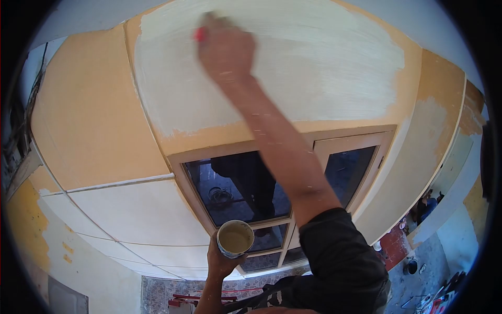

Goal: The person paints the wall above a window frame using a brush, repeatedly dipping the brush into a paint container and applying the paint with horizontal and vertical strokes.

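Note:
Up against the wall, my right hand [227,49] is closed round a tool with a red part [199,34] at its left side; motion blurs the tool. Around it, pale, off-white paint [293,68] covers much of the orange wall [89,104] above the window. Low in the centre, my left hand [222,261] holds a round paint can [235,238] from its left side and below, its open top facing up. Cream-coloured paint shows inside the can.
Below the painted area is a framed window [240,188] with dark glass. White wall panels [141,209] lie to its left. Far below, the floor [429,261] holds a dark bucket [411,267] and other items. Cables hang at the left edge.

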Tool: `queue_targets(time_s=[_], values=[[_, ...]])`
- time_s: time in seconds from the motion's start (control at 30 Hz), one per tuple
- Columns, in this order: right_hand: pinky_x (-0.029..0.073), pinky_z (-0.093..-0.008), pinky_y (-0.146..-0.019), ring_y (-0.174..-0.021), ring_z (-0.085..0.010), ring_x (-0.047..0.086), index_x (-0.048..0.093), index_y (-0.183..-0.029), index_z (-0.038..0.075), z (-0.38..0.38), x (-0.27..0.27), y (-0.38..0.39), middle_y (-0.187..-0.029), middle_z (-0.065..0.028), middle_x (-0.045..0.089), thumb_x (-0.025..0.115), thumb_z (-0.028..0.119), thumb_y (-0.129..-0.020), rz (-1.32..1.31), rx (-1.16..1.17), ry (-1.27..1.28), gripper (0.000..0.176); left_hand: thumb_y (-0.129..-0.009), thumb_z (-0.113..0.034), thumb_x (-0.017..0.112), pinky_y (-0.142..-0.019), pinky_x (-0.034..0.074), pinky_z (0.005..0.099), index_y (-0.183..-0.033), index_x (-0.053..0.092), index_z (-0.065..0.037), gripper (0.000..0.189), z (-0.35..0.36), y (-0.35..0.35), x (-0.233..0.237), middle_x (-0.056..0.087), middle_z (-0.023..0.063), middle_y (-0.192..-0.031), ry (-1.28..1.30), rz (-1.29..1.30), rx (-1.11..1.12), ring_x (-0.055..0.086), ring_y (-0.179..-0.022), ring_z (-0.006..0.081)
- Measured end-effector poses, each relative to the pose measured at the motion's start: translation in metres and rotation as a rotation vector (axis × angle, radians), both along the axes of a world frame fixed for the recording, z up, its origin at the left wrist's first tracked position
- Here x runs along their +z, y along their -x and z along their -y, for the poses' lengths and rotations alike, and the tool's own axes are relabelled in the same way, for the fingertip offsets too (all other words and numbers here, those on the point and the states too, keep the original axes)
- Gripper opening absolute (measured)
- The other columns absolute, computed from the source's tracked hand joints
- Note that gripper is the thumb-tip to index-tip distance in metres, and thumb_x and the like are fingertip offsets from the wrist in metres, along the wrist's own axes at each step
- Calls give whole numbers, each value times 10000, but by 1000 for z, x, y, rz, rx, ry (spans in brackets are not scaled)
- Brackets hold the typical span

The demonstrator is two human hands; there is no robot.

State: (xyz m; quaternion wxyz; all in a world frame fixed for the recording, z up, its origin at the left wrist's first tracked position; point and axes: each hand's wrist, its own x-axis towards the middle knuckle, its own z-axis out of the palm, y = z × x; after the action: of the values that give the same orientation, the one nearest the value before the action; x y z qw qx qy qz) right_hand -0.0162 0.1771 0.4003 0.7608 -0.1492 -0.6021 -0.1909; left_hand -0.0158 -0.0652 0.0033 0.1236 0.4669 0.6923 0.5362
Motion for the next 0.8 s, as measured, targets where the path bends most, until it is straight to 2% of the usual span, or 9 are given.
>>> queue_targets(time_s=[0.13, 0.3, 0.37, 0.43, 0.47, 0.5, 0.57, 0.7, 0.8], values=[[509, -498, -639, -712, -374, 666, 658, -877, 102, 56, 1, 50, -801, -130, 676, 711, 182, -839, 132, 520, 31, 103, -564, -149, 974, -1049, 509, 430, -1381, 478, -62, 960, 2, -1, -3, 637, 145, -1307, -26, 21, 5, 618, -1242, 311], [547, -482, -703, -749, -410, 684, 719, -856, 87, 15, -1, 18, -774, -173, 708, 728, 268, -875, 5, 416, 63, 183, -568, -147, 972, -1051, 508, 429, -1388, 475, -61, 962, 4, -2, -2, 640, 148, -1301, -26, 20, 9, 621, -1239, 313], [570, -375, -725, -776, -277, 748, 778, -939, 102, -25, -3, -38, -843, -133, 765, 796, 330, -858, -40, 482, 270, 243, -570, -145, 970, -1050, 508, 430, -1389, 474, -61, 961, 5, -3, -1, 642, 149, -1300, -23, 17, 7, 622, -1238, 314], [565, -328, -727, -780, -152, 737, 802, -972, 103, -73, -5, -104, -846, -66, 782, 816, 328, -857, -90, 315, 365, 253, -573, -141, 965, -1047, 510, 432, -1387, 475, -62, 954, 4, -3, -1, 644, 150, -1301, -27, 23, 6, 626, -1235, 316], [564, -328, -733, -781, -163, 738, 804, -988, 103, -80, -7, -141, -848, -61, 782, 811, 317, -863, -123, 215, 367, 248, -573, -141, 965, -1047, 510, 432, -1387, 475, -62, 954, 3, -2, -1, 644, 150, -1301, -29, 22, 4, 626, -1235, 316], [561, -405, -686, -749, -297, 749, 783, -911, 92, -99, -9, -173, -785, -142, 752, 779, 398, -862, -186, 180, 281, 310, -573, -141, 964, -1044, 511, 432, -1386, 475, -63, 952, 2, -1, -2, 644, 150, -1302, -29, 28, 6, 626, -1235, 316], [564, -433, -713, -779, -336, 744, 788, -919, 101, -129, -12, -230, -796, -153, 751, 762, 418, -869, -247, -14, 244, 322, -573, -140, 963, -1042, 512, 432, -1385, 476, -65, 950, 1, 0, -4, 644, 150, -1302, -32, 34, 4, 627, -1236, 317], [569, -456, -705, -813, -373, 733, 777, -951, 178, -129, -17, -277, -838, -129, 758, 699, 377, -912, -321, -321, 329, 217, -561, -139, 979, -1054, 499, 423, -1396, 456, -55, 989, -2, 1, -5, 626, 145, -1315, -29, 64, -14, 614, -1240, 308], [559, -484, -682, -804, -363, 727, 755, -955, 195, -128, -21, -251, -838, -111, 744, 641, 368, -945, -238, -528, 334, 207, -562, -132, 976, -1054, 498, 423, -1396, 455, -52, 986, -4, 1, -5, 626, 147, -1314, -31, 55, -16, 614, -1237, 309]])
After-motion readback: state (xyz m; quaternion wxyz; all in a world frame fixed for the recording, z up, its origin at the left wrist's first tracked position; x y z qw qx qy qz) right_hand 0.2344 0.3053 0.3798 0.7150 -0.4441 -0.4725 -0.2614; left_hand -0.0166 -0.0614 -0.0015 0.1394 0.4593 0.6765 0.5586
